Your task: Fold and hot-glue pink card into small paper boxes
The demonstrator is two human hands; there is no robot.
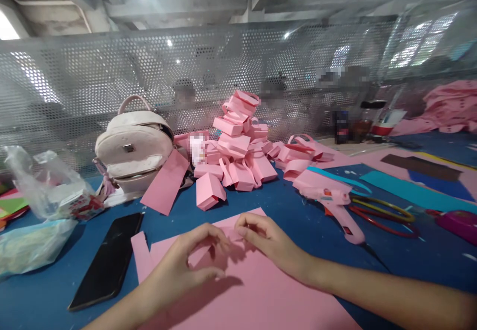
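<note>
My right hand pinches a small folded piece of pink paper between thumb and fingers. Facing it, my left hand is curved, its thumb well apart from the fingers and nothing plainly gripped. Its fingertips hover beside the same folded piece; I cannot tell whether they touch it. Both hands are over a large pink paper sheet on the blue table. A narrow pink strip lies at that sheet's left edge. Straight ahead rises a heap of small pink paper bags with handles.
Right of my hands rest a pink glue gun, scissors and a purple tape measure. At left are a black phone, a plastic bag and a white backpack. A perforated metal screen stands behind.
</note>
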